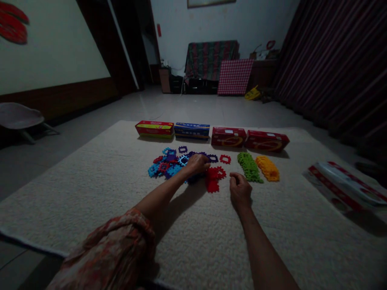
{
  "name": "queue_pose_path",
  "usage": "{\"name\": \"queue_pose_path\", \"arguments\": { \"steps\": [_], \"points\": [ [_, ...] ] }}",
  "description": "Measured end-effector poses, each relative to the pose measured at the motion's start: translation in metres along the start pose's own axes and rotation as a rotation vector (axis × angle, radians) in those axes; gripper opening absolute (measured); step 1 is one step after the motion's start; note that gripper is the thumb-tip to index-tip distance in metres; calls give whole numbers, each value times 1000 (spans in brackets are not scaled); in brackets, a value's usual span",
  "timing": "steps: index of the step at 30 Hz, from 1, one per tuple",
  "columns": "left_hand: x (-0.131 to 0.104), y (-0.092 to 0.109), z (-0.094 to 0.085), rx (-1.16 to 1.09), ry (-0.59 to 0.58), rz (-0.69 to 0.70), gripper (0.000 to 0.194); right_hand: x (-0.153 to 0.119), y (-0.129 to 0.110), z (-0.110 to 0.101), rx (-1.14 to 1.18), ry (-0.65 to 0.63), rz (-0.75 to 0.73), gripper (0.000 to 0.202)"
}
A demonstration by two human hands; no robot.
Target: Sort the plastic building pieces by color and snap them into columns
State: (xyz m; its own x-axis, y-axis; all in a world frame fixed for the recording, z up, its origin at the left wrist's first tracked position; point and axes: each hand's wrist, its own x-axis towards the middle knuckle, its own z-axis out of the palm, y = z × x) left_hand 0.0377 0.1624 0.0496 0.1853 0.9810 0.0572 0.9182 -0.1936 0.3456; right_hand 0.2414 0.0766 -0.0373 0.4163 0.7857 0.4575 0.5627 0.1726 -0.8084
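L hand (197,164): fingers bent, narrow, over R side of mixed pile (171,168) of blue, purple & red toothed plastic tiles; can't tell if a tile is pinched, as hand hides part of pile. R hand (241,191): fingers curled, narrow, just above or on mat (121,209), between red tiles (213,179) & green tiles (249,167); can't tell if holding anything. Single red tile (225,159), open centre, lies beyond red tiles.

Green tiles overlap in a row, long axis slanting far-L to near-R; orange tiles (267,168) beside them, approx same slant.

Behind: 4 boxes, long axes roughly side to side. L to R: red/yellow box (155,129), blue box (192,131) w/ white characters, dark red box (229,137) & 2nd dark red box (267,141), both w/ pale label & gold curve. Print too small/dim to read, no brand legible. Far R, red/white pkg (347,185), clear top, slants near-R, partly cut off.
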Motion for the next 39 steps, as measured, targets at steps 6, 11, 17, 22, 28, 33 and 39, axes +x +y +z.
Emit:
{"name": "queue_pose_path", "arguments": {
  "steps": [6, 11, 17, 22, 28, 33, 39],
  "points": [
    [-15, -68, -44, 58, 105, -71, 32, -1, 0, -1, -21, 10, -6, 32],
    [-39, -141, -62, 68, 189, -335, 44, -2, -3, -1, -29, 13, -17, 33],
    [-48, -171, -39, -83, 167, -334, 40, -1, -1, 0, -81, 10, -14, 34],
    [-44, -179, -24, -164, 249, -309, 34, -1, -1, -1, -136, -13, -18, 38],
    [-40, -185, -16, -200, 351, -236, 21, -2, 1, -1, -155, -11, 11, 38],
    [-40, -180, -22, -247, 310, -229, 14, -1, 1, 1, -147, -15, -3, 37],
    [-43, -161, -32, -223, 525, -134, 20, -2, -2, -3, -43, 4, 66, 37]
  ]
}}
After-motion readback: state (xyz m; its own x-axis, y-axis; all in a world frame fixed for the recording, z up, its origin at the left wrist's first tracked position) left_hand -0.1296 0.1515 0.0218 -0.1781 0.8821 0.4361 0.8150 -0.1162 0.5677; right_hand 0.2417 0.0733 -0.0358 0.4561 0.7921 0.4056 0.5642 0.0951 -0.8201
